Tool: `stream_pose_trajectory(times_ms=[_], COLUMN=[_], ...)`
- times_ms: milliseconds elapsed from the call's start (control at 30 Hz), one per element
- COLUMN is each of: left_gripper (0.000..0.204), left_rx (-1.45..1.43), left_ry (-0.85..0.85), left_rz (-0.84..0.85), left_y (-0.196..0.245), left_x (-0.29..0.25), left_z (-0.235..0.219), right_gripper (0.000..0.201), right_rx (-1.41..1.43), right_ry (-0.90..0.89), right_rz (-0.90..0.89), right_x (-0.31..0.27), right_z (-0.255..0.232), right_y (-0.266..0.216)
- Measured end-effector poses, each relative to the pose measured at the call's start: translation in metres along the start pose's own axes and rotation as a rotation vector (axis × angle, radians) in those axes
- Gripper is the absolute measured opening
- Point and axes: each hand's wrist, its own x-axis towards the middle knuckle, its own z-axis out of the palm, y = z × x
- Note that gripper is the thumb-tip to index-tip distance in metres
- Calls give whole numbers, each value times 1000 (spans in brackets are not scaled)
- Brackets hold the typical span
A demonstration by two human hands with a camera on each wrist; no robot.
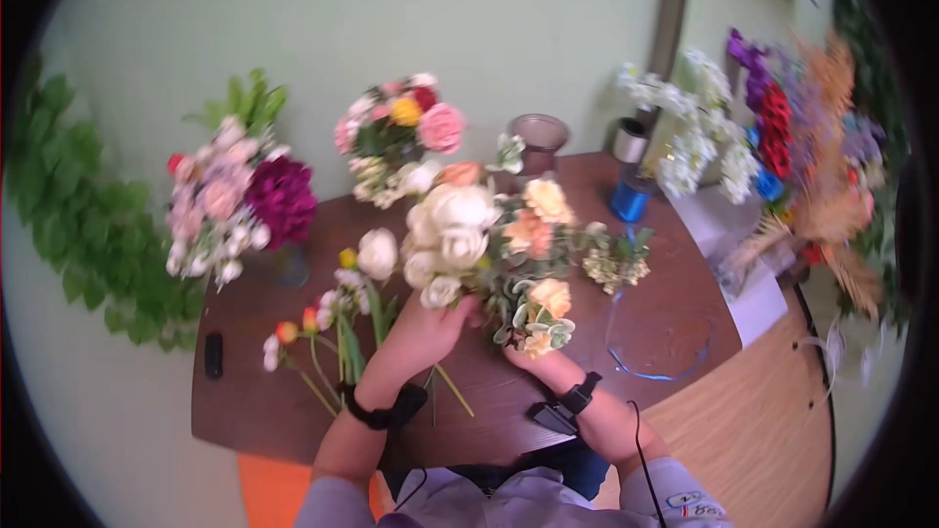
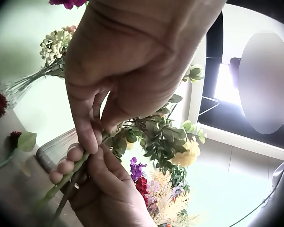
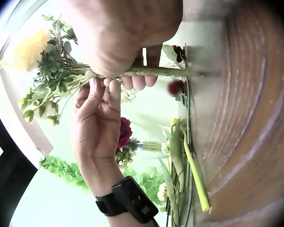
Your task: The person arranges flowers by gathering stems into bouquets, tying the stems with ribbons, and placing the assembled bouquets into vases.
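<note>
A spray of artificial peach roses point(image 1: 550, 297) with grey-green eucalyptus leaves point(image 2: 163, 142) is held between both hands. My left hand point(image 1: 440, 328) pinches its green stems point(image 3: 156, 71) from above, thumb against fingertips, just below the leaves. Around the same stems curl the fingers of my right hand point(image 1: 536, 360), lower down in the left wrist view. In the right wrist view, the stem ends stick out past the right hand over the brown table point(image 1: 499, 420). Large white peonies point(image 1: 452, 225) appear directly beyond the left hand in the head view.
Loose stems with tulips point(image 1: 311, 320) lie on the left of the table. Bouquets of pink roses point(image 1: 220, 198) and mixed flowers point(image 1: 406, 112) stand behind, near a smoky vase point(image 1: 539, 142). At right are a blue spool point(image 1: 628, 201), its ribbon point(image 1: 650, 374) and white blossoms point(image 1: 699, 147).
</note>
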Motion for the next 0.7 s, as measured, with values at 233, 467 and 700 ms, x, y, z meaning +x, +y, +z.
stream_pose_trajectory(times_ms=[233,467,700], left_gripper=[11,18,36], left_rx=[153,281,737], left_ry=[260,493,634], left_rz=[336,195,-584], left_y=[-27,4,-59], left_x=[6,-63,-190], left_z=[13,-11,-72], right_gripper=[25,19,19], right_rx=[0,585,399], right_ry=[-60,71,153], right_rz=[298,222,173], right_x=[9,14,20], right_z=[-7,6,-2], right_y=[-27,-14,-39])
